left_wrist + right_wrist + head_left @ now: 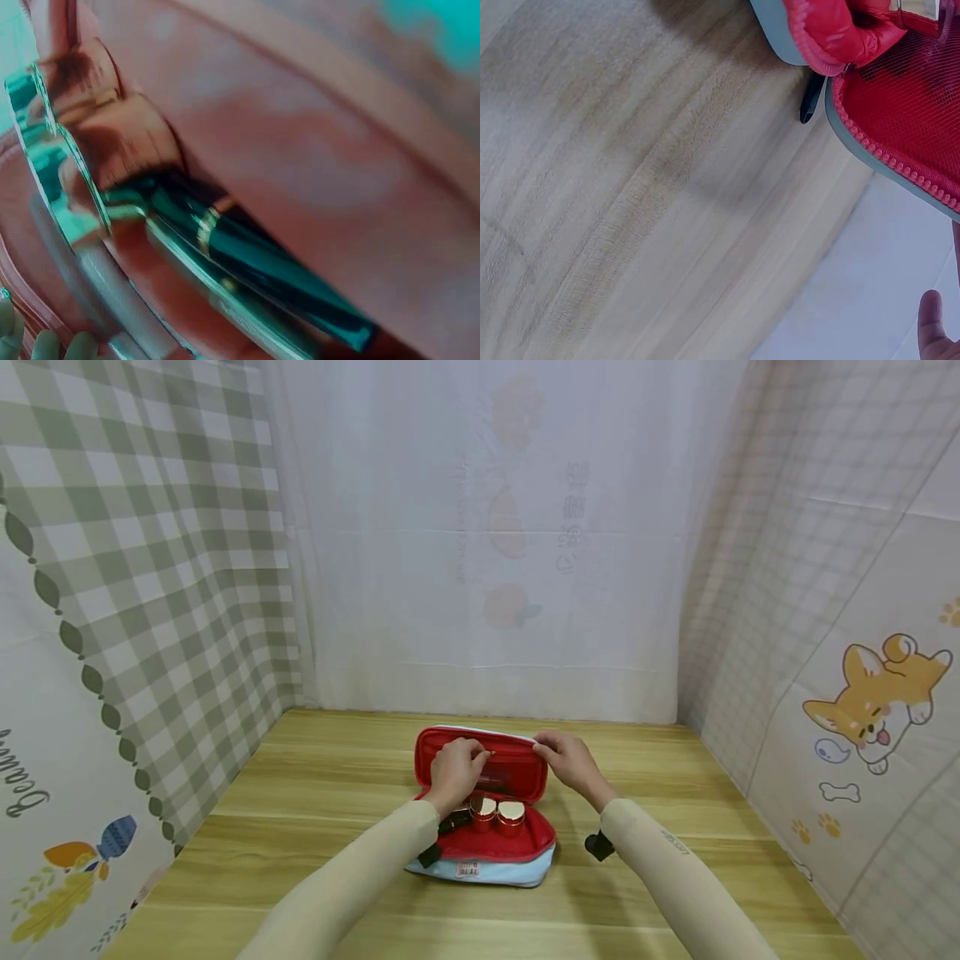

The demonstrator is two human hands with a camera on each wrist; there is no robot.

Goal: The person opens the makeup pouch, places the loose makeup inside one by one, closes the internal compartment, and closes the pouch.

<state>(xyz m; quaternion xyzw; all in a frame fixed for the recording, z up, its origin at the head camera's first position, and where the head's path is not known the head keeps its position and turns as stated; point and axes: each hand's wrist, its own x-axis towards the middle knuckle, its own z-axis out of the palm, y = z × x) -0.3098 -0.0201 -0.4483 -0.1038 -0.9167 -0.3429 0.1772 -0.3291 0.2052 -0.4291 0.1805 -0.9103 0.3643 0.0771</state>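
A light blue zip pouch (pixel 498 870) with red lining lies unfolded, its lid (pixel 517 783) raised at the back. Inside the lid is a mesh pocket (pixel 907 112). My left hand (pixel 456 770) reaches over the pouch with curled fingers and seems to pinch a small zipper pull at the pocket's upper edge. With my right hand (pixel 572 766) I grip the lid's upper right corner. Two red jars with shiny gold lids (pixel 511 814) sit in the base. Beside them lie a black tube with a gold band (pixel 255 255) and a slim metallic tube (pixel 225 281).
The pouch rests on a wood-grain table (pixel 322 827). Checked cloth (pixel 150 527) hangs at the left, white cloth (pixel 420 568) behind, and a dog-print cloth (pixel 862 693) at the right. A dark slim piece (pixel 810 97) shows beside the pouch hinge.
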